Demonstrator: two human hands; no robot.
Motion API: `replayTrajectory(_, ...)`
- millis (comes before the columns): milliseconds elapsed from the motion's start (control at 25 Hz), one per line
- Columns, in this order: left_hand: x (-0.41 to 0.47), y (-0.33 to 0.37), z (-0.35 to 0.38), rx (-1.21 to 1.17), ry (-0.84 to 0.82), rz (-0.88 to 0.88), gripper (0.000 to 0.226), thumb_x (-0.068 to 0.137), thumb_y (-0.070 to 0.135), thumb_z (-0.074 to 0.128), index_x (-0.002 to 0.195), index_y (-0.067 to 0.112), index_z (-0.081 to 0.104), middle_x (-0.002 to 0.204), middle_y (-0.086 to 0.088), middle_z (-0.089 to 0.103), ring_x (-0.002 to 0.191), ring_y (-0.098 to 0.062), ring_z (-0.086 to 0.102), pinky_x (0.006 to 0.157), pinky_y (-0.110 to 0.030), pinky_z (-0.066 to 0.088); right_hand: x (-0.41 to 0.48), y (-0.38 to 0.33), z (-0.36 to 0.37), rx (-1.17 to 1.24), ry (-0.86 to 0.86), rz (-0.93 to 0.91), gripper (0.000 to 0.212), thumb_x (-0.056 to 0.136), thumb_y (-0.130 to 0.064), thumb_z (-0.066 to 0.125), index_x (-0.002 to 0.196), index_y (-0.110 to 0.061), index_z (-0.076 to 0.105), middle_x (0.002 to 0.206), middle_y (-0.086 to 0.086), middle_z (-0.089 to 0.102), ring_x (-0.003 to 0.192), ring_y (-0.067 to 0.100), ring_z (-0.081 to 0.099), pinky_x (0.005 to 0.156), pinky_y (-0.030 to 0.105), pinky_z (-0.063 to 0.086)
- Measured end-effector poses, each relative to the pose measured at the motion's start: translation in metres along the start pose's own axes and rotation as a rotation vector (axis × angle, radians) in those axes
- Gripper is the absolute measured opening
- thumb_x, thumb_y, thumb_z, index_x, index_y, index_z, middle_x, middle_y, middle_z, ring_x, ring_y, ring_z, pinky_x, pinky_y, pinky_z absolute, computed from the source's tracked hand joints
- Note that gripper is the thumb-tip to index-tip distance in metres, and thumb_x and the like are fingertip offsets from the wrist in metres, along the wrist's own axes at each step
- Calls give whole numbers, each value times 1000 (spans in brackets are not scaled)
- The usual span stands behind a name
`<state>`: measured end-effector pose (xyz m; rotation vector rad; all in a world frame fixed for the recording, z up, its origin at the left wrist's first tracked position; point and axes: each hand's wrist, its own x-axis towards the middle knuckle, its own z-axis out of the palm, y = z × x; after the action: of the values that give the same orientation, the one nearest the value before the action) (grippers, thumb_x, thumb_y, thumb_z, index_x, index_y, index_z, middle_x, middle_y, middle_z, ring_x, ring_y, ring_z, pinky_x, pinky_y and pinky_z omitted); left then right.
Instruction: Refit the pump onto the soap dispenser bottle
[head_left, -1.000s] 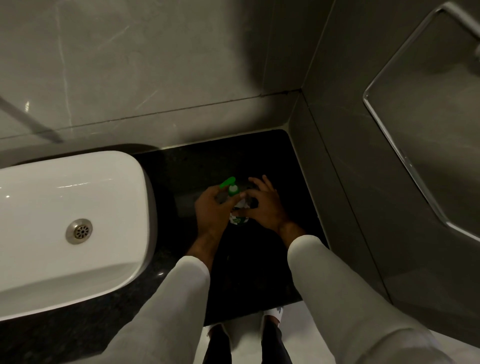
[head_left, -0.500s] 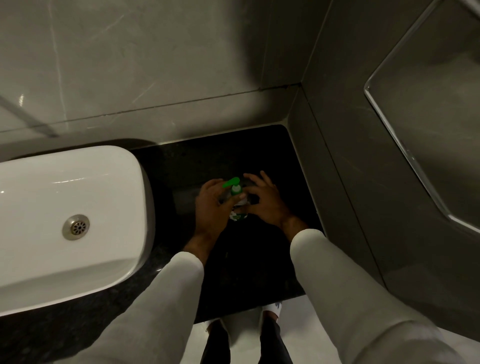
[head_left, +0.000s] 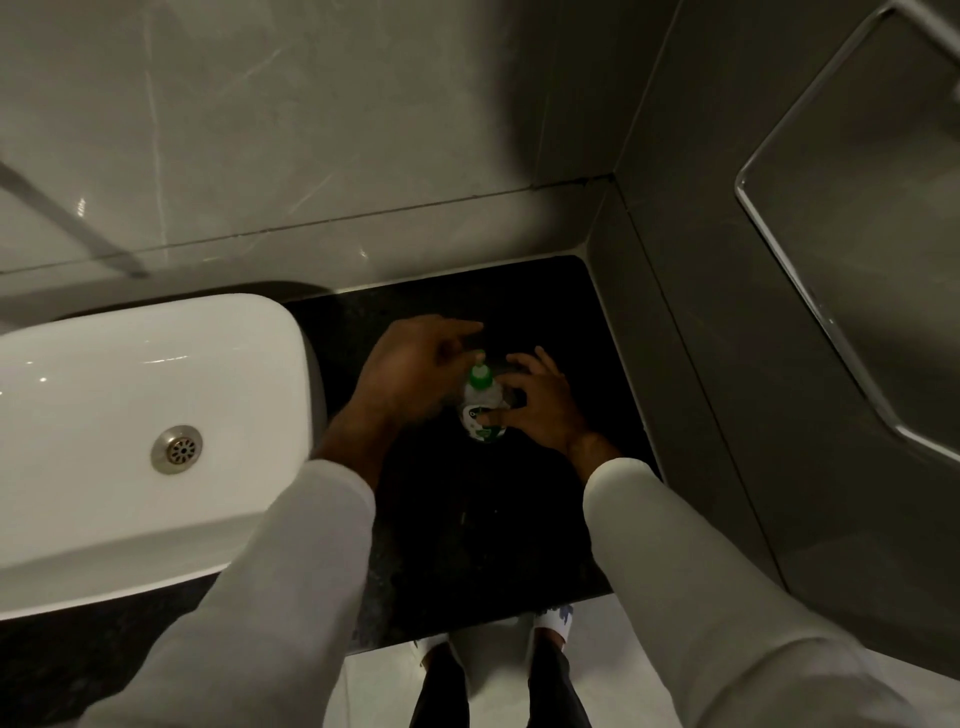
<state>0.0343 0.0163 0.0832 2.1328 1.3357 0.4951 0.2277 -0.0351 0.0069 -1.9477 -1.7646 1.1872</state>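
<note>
A small clear soap bottle with a white and green label stands upright on the black stone counter. Its green pump sits on the bottle's neck. My left hand reaches in from the left, with its fingers curled over the pump head and hiding most of the nozzle. From the right, my right hand holds the bottle's body, thumb across the label and fingers spread behind it.
A white basin with a metal drain lies close on the left. Grey tiled walls enclose the counter at the back and right, and a mirror edge runs along the right wall. The counter's front edge is near my feet.
My left hand has moved up and over the pump head, which now hides the green nozzle that pointed up-left before. My right hand stays on the bottle.
</note>
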Motion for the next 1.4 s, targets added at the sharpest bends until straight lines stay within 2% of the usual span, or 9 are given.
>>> replayTrajectory(120, 15, -7, -3, 2, -153, -46, 30, 91, 30, 78, 120, 21, 78, 107, 3, 78, 84, 1, 68, 78, -8, 48, -2, 2, 2, 17, 12, 2, 60, 74, -48, 81, 127, -23, 68, 155, 2, 41, 155, 30, 10, 124, 56, 18)
replayTrajectory(240, 23, -10, 2, -51, -226, -143, 20, 90, 28, 79, 108, 20, 82, 83, 19, 74, 62, 20, 61, 60, 6, 39, -3, 1, 4, 22, 27, 7, 60, 75, -48, 81, 128, -24, 67, 152, 3, 45, 154, 30, 13, 123, 56, 20)
replayTrajectory(360, 23, -10, 11, -171, -134, -288, 4, 88, 28, 81, 88, 24, 80, 69, 17, 67, 57, 22, 60, 51, 4, 40, -3, -4, 4, 9, 34, 19, 63, 74, -46, 82, 130, -21, 67, 151, 4, 46, 154, 31, 14, 124, 52, 22)
replayTrajectory(560, 17, -6, 27, -428, -92, -541, 14, 88, 31, 81, 78, 30, 71, 86, 6, 74, 79, -7, 69, 61, -16, 49, -7, -7, 0, -31, 6, 22, 60, 76, -47, 81, 129, -21, 67, 152, 4, 46, 154, 31, 15, 124, 52, 21)
replayTrajectory(760, 13, -4, 30, -471, -108, -534, 14, 85, 32, 83, 76, 31, 72, 83, 6, 75, 78, -7, 71, 63, -20, 53, -13, -9, -5, -41, -17, 11, 58, 79, -45, 79, 129, -19, 67, 153, 5, 45, 154, 31, 16, 124, 52, 20)
replayTrajectory(920, -3, -11, 35, -551, -178, -521, 10, 80, 37, 86, 74, 37, 78, 78, 10, 80, 70, -2, 76, 56, -12, 55, -24, -7, -2, -1, -3, 3, 57, 77, -44, 81, 126, -17, 68, 151, 5, 47, 152, 28, 21, 125, 50, 22)
replayTrajectory(1200, -18, -4, 35, -525, -250, -561, 10, 77, 48, 84, 82, 43, 77, 83, 21, 77, 76, 3, 75, 51, -8, 54, -29, 5, 9, -77, 18, 10, 66, 74, -54, 78, 132, -28, 63, 154, 4, 45, 153, 29, 20, 124, 50, 25)
replayTrajectory(1320, -25, 1, 29, -444, -253, -569, 14, 77, 45, 84, 79, 33, 78, 79, 6, 79, 68, -6, 76, 50, -13, 55, -35, 6, 9, -92, -48, 61, 80, 74, -48, 80, 146, -34, 47, 163, 4, 30, 155, 32, 12, 125, 50, 22)
replayTrajectory(1400, -25, 14, 10, -407, -243, -582, 26, 75, 52, 83, 86, 30, 75, 89, 4, 77, 77, -10, 75, 54, -20, 57, -46, -1, 0, -32, -16, 61, 92, 75, -40, 82, 154, -36, 33, 166, 3, 21, 156, 30, 11, 126, 48, 20)
